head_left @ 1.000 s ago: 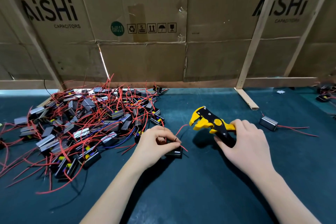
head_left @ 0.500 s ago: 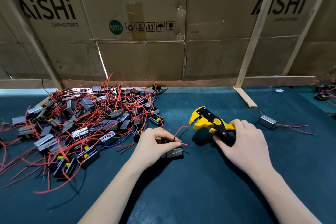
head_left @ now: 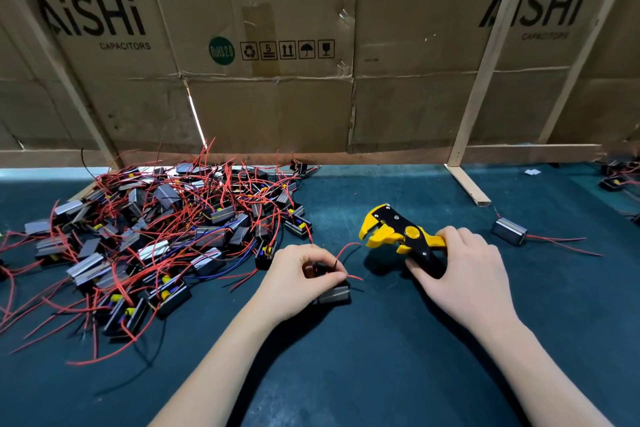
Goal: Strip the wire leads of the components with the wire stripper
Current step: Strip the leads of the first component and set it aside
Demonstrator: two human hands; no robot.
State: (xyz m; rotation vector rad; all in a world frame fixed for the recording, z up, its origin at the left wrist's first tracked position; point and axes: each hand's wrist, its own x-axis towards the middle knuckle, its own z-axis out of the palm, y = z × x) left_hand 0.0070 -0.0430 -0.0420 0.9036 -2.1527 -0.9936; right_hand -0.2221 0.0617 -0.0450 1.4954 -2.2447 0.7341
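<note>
Left hand (head_left: 298,274) first: fingers curled in, thumb and fingertips pinching a red lead (head_left: 348,248) just above the small black component (head_left: 332,293) that sits under the hand on the dark green mat (head_left: 346,374). Half a second back the pinch looked much the same; the component has barely shifted, and the free end of the lead still arcs up and away toward the tool. So this is lead-sorting, by my reading, not stripping yet.

Across the gap, the right hand (head_left: 460,270) is wrapped round the handles of the yellow-and-black wire stripper (head_left: 398,236), fingers curled over the top grip, thumb on the black lower one. The stripper's head stands parted and points back at the left hand's wire (near it, not touching). It has hardly moved over the last second, so the tool is waiting on the wire.

Outward from the left fingers lies the big tangle of unstripped components (head_left: 156,236), red wires everywhere. Well beyond the right hand, one lone component (head_left: 509,231) rests with its leads trailing away. Behind everything stand the cardboard panels (head_left: 277,45).

Next, I'd judge, the lead tip has to be fed squarely between the blades.
</note>
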